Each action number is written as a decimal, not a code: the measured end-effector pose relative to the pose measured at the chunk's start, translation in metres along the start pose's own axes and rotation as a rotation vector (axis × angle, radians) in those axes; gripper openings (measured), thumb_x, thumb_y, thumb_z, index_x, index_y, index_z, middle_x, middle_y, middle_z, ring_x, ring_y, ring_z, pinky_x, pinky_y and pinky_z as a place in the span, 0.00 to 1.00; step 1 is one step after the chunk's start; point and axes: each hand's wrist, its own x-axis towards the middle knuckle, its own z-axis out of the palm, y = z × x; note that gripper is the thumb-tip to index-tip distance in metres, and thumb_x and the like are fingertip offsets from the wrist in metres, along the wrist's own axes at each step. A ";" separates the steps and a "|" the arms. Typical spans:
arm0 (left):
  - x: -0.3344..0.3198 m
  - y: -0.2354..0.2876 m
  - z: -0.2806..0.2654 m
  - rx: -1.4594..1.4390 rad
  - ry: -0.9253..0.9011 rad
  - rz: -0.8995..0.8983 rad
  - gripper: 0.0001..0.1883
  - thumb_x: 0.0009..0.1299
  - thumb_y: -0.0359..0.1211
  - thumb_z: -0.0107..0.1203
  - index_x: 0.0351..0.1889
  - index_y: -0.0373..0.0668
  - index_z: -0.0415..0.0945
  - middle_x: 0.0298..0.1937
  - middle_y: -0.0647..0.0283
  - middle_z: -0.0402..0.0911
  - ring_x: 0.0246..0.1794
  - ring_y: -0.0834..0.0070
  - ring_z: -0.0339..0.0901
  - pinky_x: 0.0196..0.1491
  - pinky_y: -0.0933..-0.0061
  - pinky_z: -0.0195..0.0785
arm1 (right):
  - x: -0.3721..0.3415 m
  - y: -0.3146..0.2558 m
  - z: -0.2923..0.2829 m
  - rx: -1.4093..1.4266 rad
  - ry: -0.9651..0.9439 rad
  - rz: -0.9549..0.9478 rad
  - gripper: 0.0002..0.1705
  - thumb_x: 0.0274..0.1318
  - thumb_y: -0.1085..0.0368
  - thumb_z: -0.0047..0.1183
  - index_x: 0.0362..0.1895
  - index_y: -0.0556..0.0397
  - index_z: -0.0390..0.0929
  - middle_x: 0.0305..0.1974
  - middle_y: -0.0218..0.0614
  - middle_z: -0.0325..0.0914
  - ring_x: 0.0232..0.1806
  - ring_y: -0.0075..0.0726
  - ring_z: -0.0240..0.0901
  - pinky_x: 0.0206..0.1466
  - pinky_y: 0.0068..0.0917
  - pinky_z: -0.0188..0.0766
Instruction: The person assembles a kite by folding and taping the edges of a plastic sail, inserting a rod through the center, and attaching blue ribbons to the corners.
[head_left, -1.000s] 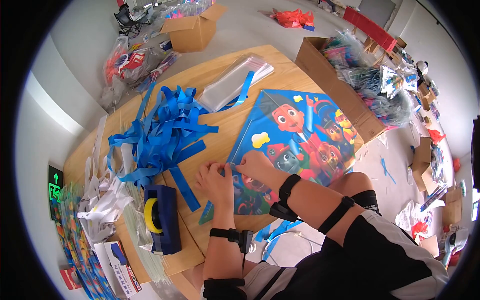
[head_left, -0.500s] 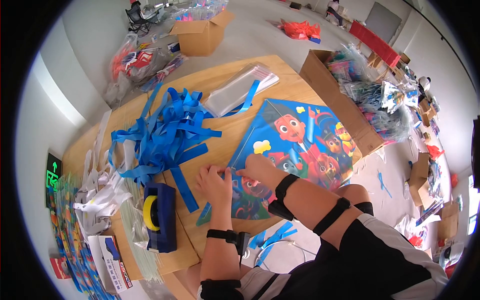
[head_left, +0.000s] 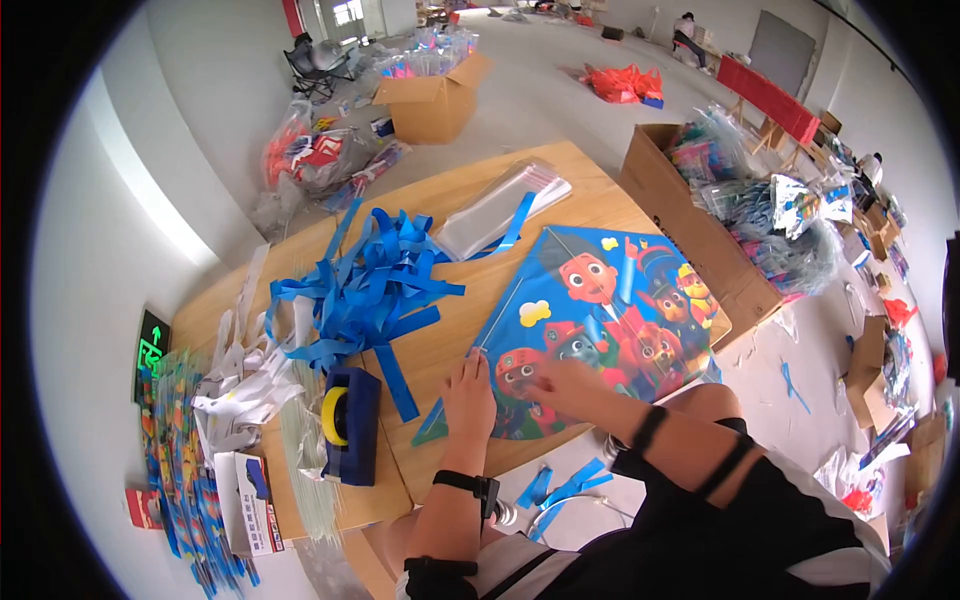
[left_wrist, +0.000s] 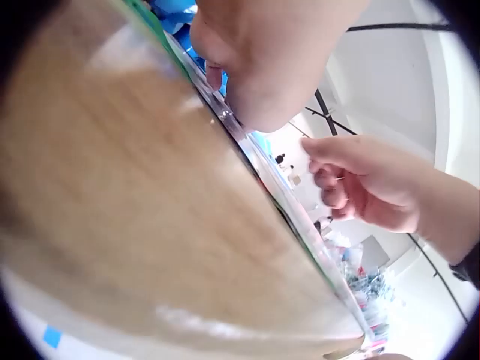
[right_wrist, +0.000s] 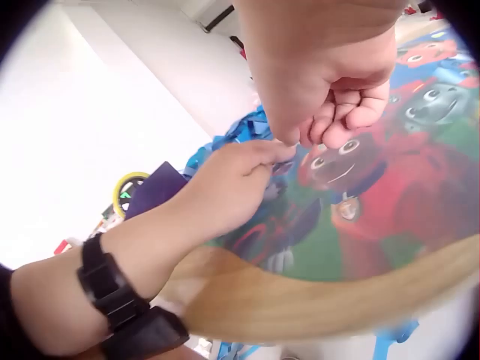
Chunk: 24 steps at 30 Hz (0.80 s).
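The kite [head_left: 610,330] lies flat on the desk [head_left: 606,205], printed side up and along the person's side, probably so that both hands can work on it without stretching. The left hand [head_left: 468,395] rests on its left edge, fingers lightly bent, which looks like a way of keeping that edge from shifting. The right hand [head_left: 568,385] is apart from it, raised over the print, as the left wrist view shows; its fingers are curled, but I cannot tell whether they pinch anything thin.

The dispenser [head_left: 362,430] stands just left of the left arm, its yellow roll [head_left: 335,417] uppermost, handy, I judge, for drawing off tape. Blue strips [head_left: 375,275] are heaped beyond it, loose, perhaps so that single ones pull free easily. Clear bags [head_left: 500,215] lie stacked past the kite, seemingly out of the working space yet within reach. The carton [head_left: 665,190] of packets stands by the desk's right edge, presumably to keep bulk off the top.
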 end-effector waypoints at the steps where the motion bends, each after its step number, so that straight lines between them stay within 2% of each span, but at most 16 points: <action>1: 0.001 0.003 -0.002 0.046 -0.029 -0.002 0.17 0.70 0.28 0.52 0.56 0.45 0.79 0.68 0.64 0.76 0.65 0.64 0.73 0.64 0.54 0.64 | -0.019 0.016 -0.009 -0.041 -0.027 -0.018 0.16 0.61 0.50 0.58 0.35 0.50 0.82 0.33 0.44 0.83 0.36 0.55 0.82 0.38 0.46 0.76; 3: 0.005 0.009 -0.003 0.087 -0.040 -0.010 0.18 0.70 0.28 0.53 0.57 0.45 0.78 0.69 0.64 0.76 0.65 0.65 0.72 0.63 0.55 0.64 | -0.075 0.042 -0.034 -0.058 0.072 0.021 0.16 0.62 0.50 0.58 0.35 0.50 0.82 0.30 0.45 0.82 0.34 0.53 0.81 0.37 0.45 0.74; 5: 0.007 0.008 -0.007 0.074 -0.136 -0.023 0.19 0.70 0.29 0.53 0.59 0.46 0.77 0.70 0.64 0.75 0.65 0.65 0.72 0.63 0.55 0.65 | -0.120 0.079 -0.057 -0.080 0.133 0.202 0.17 0.62 0.48 0.59 0.36 0.49 0.83 0.30 0.44 0.82 0.33 0.49 0.81 0.37 0.43 0.74; 7: 0.010 0.009 -0.010 0.067 -0.113 -0.013 0.19 0.69 0.30 0.53 0.58 0.46 0.77 0.70 0.63 0.75 0.64 0.63 0.73 0.61 0.54 0.65 | -0.164 0.100 -0.079 0.113 0.269 0.228 0.15 0.62 0.52 0.60 0.36 0.50 0.84 0.27 0.41 0.81 0.30 0.40 0.81 0.37 0.39 0.75; 9: 0.008 0.011 -0.009 0.064 -0.097 0.007 0.18 0.68 0.30 0.54 0.57 0.45 0.78 0.69 0.62 0.75 0.62 0.62 0.74 0.59 0.54 0.66 | -0.199 0.136 -0.089 0.111 0.262 0.415 0.11 0.64 0.60 0.58 0.36 0.55 0.83 0.23 0.36 0.79 0.25 0.31 0.79 0.32 0.33 0.75; 10: 0.007 0.011 -0.007 0.115 -0.102 0.027 0.19 0.68 0.30 0.54 0.58 0.46 0.78 0.70 0.60 0.75 0.62 0.61 0.74 0.58 0.52 0.67 | -0.212 0.146 -0.088 0.114 0.274 0.405 0.11 0.64 0.60 0.58 0.36 0.55 0.83 0.23 0.36 0.79 0.25 0.31 0.79 0.32 0.33 0.75; 12: 0.008 0.012 -0.005 0.180 -0.098 0.034 0.20 0.68 0.31 0.55 0.58 0.47 0.77 0.70 0.59 0.74 0.63 0.60 0.75 0.58 0.49 0.67 | -0.233 0.145 -0.093 0.459 0.319 0.407 0.09 0.65 0.66 0.56 0.33 0.59 0.82 0.22 0.32 0.78 0.20 0.26 0.77 0.25 0.28 0.72; 14: 0.010 0.009 -0.011 0.087 -0.256 -0.002 0.21 0.70 0.30 0.53 0.62 0.48 0.77 0.73 0.55 0.72 0.63 0.58 0.75 0.60 0.50 0.68 | -0.244 0.160 -0.079 0.460 0.324 0.382 0.10 0.66 0.67 0.56 0.32 0.59 0.82 0.22 0.31 0.78 0.19 0.25 0.76 0.24 0.26 0.71; 15: 0.009 0.007 -0.015 0.113 -0.244 -0.029 0.21 0.70 0.30 0.53 0.62 0.48 0.77 0.73 0.55 0.72 0.63 0.58 0.75 0.60 0.50 0.68 | -0.245 0.168 -0.074 0.455 0.330 0.383 0.10 0.66 0.68 0.55 0.32 0.59 0.82 0.22 0.31 0.78 0.18 0.25 0.75 0.22 0.24 0.70; 16: 0.006 0.007 -0.021 -0.186 -0.133 -0.037 0.20 0.69 0.28 0.53 0.60 0.46 0.77 0.69 0.54 0.75 0.59 0.57 0.78 0.57 0.53 0.70 | -0.244 0.174 -0.071 0.464 0.303 0.355 0.10 0.66 0.68 0.55 0.32 0.59 0.82 0.22 0.31 0.78 0.18 0.25 0.75 0.22 0.24 0.70; 17: 0.002 0.002 -0.029 -0.481 -0.013 -0.036 0.19 0.69 0.26 0.53 0.59 0.45 0.78 0.65 0.52 0.78 0.55 0.55 0.80 0.54 0.55 0.73 | -0.242 0.181 -0.067 0.545 0.379 0.408 0.10 0.67 0.68 0.55 0.31 0.59 0.82 0.22 0.31 0.78 0.18 0.24 0.75 0.22 0.25 0.70; 18: -0.003 -0.001 -0.052 -0.454 -0.007 -0.057 0.19 0.69 0.26 0.53 0.59 0.45 0.78 0.65 0.52 0.78 0.55 0.55 0.80 0.54 0.55 0.73 | -0.239 0.186 -0.063 0.625 0.453 0.467 0.10 0.67 0.68 0.55 0.31 0.59 0.82 0.22 0.31 0.78 0.18 0.24 0.75 0.22 0.25 0.70; 20: -0.016 0.014 -0.122 -0.486 0.253 -0.085 0.14 0.70 0.23 0.54 0.53 0.41 0.79 0.50 0.53 0.83 0.46 0.56 0.82 0.46 0.62 0.74 | -0.239 0.193 -0.058 0.567 0.438 0.395 0.10 0.68 0.68 0.54 0.33 0.59 0.81 0.22 0.31 0.77 0.17 0.24 0.74 0.21 0.24 0.69; 21: -0.028 0.012 -0.147 -0.475 0.339 -0.145 0.12 0.70 0.23 0.54 0.50 0.41 0.79 0.44 0.55 0.82 0.43 0.58 0.81 0.45 0.64 0.73 | -0.241 0.194 -0.055 0.495 0.451 0.337 0.09 0.68 0.69 0.54 0.34 0.59 0.81 0.22 0.32 0.77 0.16 0.24 0.73 0.20 0.24 0.67; 23: -0.060 -0.025 -0.169 -0.494 0.523 -0.338 0.06 0.69 0.22 0.54 0.41 0.40 0.78 0.36 0.59 0.79 0.36 0.66 0.78 0.42 0.67 0.70 | -0.241 0.196 -0.052 0.501 0.457 0.326 0.10 0.69 0.68 0.52 0.34 0.59 0.81 0.21 0.32 0.77 0.16 0.24 0.73 0.19 0.23 0.65; 24: -0.072 -0.049 -0.173 -0.502 0.718 -0.396 0.04 0.69 0.23 0.54 0.39 0.40 0.78 0.35 0.60 0.79 0.35 0.69 0.77 0.42 0.67 0.70 | -0.241 0.200 -0.053 0.533 0.474 0.334 0.10 0.69 0.68 0.53 0.33 0.59 0.81 0.21 0.32 0.77 0.16 0.24 0.73 0.19 0.23 0.64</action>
